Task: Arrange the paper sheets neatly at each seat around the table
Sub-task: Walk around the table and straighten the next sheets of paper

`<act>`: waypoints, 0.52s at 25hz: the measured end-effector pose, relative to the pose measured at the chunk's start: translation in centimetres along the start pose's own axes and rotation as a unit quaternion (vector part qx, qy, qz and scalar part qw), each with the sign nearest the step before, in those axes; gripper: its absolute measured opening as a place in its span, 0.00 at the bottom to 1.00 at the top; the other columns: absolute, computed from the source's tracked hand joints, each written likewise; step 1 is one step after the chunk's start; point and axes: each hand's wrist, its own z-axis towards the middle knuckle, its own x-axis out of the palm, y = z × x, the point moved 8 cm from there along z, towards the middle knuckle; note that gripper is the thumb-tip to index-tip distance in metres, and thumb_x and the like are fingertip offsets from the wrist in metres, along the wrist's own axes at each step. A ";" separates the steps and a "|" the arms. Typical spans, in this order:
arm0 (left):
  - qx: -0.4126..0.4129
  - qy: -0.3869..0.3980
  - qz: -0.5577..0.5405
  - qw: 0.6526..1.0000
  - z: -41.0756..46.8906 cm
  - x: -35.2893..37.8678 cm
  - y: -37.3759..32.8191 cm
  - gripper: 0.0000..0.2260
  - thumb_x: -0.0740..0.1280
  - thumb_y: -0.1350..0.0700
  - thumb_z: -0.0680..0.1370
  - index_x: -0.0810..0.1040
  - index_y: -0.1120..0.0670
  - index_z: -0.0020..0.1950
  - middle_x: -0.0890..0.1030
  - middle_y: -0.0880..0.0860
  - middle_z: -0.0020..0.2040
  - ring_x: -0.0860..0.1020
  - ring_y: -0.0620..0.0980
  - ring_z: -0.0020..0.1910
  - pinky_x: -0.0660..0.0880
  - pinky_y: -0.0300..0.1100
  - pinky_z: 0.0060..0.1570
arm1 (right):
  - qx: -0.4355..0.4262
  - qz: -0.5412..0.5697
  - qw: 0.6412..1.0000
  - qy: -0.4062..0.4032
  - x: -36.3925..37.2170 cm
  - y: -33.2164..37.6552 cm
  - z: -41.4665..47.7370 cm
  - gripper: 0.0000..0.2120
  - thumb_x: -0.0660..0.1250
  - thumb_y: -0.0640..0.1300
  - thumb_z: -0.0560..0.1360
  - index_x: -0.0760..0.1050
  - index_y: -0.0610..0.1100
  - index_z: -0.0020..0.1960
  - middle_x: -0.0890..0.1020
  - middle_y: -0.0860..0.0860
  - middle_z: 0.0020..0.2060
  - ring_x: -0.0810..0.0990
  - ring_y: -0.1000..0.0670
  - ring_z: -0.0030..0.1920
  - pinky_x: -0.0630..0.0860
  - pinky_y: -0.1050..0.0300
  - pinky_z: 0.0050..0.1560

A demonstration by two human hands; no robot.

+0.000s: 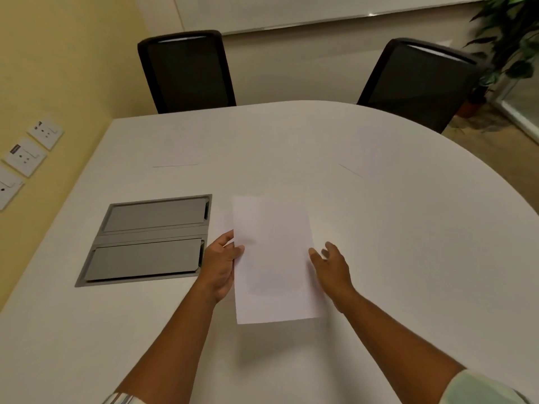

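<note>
A white paper sheet (272, 259) is held above the white table (408, 228), casting a shadow below it. My left hand (220, 265) grips its left edge, thumb on top. My right hand (331, 265) is at the sheet's right edge, fingers spread, holding nothing. Two more sheets lie flat on the table, faint against it: one (176, 150) in front of the left chair (186, 71), one (363, 153) in front of the right chair (420, 83).
A grey cable hatch (148, 239) with two lids is set into the table, left of my hands. Wall sockets (26, 156) are on the yellow wall at left. A potted plant (507, 45) stands at the far right.
</note>
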 end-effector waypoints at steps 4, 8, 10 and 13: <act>0.004 0.002 -0.021 1.000 -3.0 2.3 1.4 0.15 0.64 0.70 0.82 0.81 0.54 0.62 0.89 0.56 0.55 0.88 0.55 0.52 0.85 0.44 0.46 | 0.017 0.088 0.996 -0.017 -3.8 -2.1 -1.7 0.04 0.70 0.45 0.80 0.84 0.49 0.52 0.87 0.49 0.51 0.85 0.45 0.54 0.82 0.48 0.57; -0.035 -0.049 0.047 0.997 -5.9 4.8 5.5 0.08 0.70 0.65 0.80 0.85 0.54 0.50 0.89 0.55 0.47 0.88 0.53 0.43 0.85 0.45 0.39 | 0.022 0.063 0.996 -0.062 -9.3 -4.6 -4.5 0.02 0.73 0.40 0.77 0.84 0.45 0.48 0.87 0.49 0.46 0.85 0.46 0.51 0.83 0.50 0.55; -0.061 -0.046 0.106 0.991 -7.2 6.4 8.2 0.06 0.74 0.60 0.79 0.86 0.53 0.43 0.89 0.54 0.44 0.87 0.54 0.43 0.84 0.47 0.38 | 0.022 0.041 0.997 -0.067 -12.3 -6.5 -5.3 0.01 0.74 0.41 0.77 0.84 0.47 0.48 0.86 0.51 0.47 0.84 0.48 0.50 0.81 0.54 0.53; -0.105 -0.024 0.156 0.982 -9.4 9.5 12.7 0.08 0.75 0.59 0.78 0.81 0.55 0.39 0.88 0.56 0.43 0.87 0.57 0.42 0.84 0.48 0.38 | 0.021 -0.008 0.996 -0.084 -17.5 -9.6 -6.1 0.04 0.75 0.43 0.76 0.84 0.47 0.51 0.85 0.53 0.47 0.84 0.51 0.49 0.81 0.55 0.53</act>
